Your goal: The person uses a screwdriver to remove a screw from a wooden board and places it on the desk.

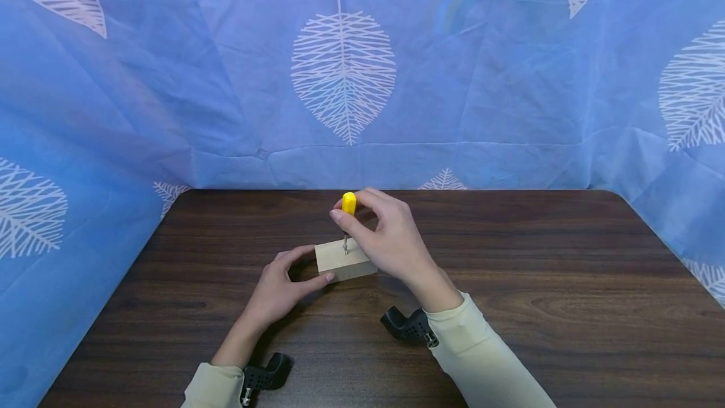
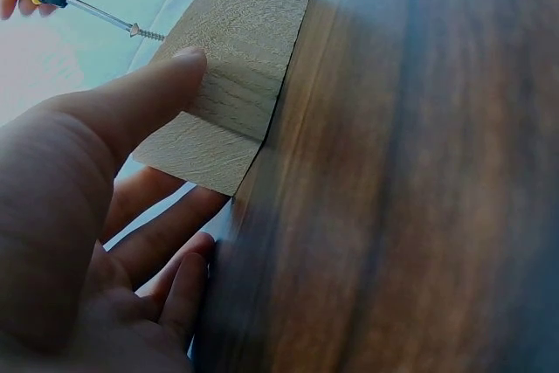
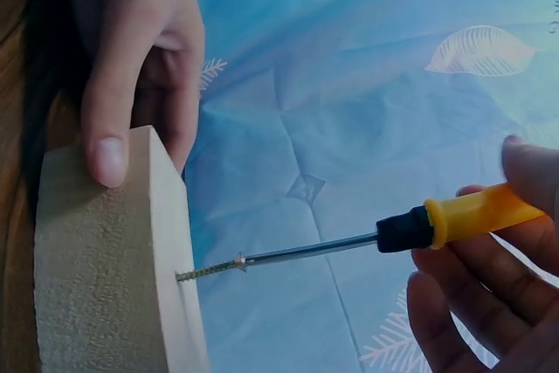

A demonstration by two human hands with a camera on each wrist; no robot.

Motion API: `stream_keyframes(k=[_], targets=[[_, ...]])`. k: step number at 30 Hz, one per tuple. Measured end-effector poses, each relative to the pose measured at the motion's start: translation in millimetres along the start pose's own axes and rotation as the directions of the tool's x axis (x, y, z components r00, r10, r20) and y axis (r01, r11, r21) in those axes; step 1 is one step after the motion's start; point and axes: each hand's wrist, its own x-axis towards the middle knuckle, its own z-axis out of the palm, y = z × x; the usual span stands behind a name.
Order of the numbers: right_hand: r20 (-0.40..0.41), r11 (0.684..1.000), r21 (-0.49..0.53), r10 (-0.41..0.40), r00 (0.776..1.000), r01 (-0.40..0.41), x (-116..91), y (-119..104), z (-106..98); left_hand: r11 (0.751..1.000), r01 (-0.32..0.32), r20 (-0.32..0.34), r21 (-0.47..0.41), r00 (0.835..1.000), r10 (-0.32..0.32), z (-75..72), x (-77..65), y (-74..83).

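A pale wooden block lies on the dark wood table. My left hand grips its left end, thumb on the near side and fingers on the far side. A screw stands in the block's top face, its tip in the wood and most of its thread showing. In my right hand is a screwdriver with a yellow handle and black collar, pinched between thumb and fingers. Its metal shaft lines up with the screw, the tip at the screw head.
Black wrist-worn camera mounts hang by both sleeves, low over the table. A blue cloth with white leaf prints hangs behind the table and along its sides.
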Motion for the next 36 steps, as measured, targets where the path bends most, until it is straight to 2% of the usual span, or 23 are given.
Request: stream_keyframes(k=[8, 23, 36], targets=[[0.016, 1.000, 0.015, -0.026, 1.000, 0.026, -0.7, -1.0, -2.8, 1.000, 0.007, 0.004, 0.001, 1.000, -0.007, -0.5, -0.3, 0.4], [-0.021, 0.998, 0.060, -0.005, 1.000, 0.006, 0.3, -2.5, -4.1, 1.000, 0.013, -0.007, 0.007, 1.000, -0.013, 0.9, -1.0, 0.5], [-0.024, 0.999, 0.050, 0.016, 1.000, -0.015, 0.0, -2.8, -4.6, 1.000, -0.014, -0.013, 0.004, 1.000, 0.014, 1.8, -1.0, -0.1]])
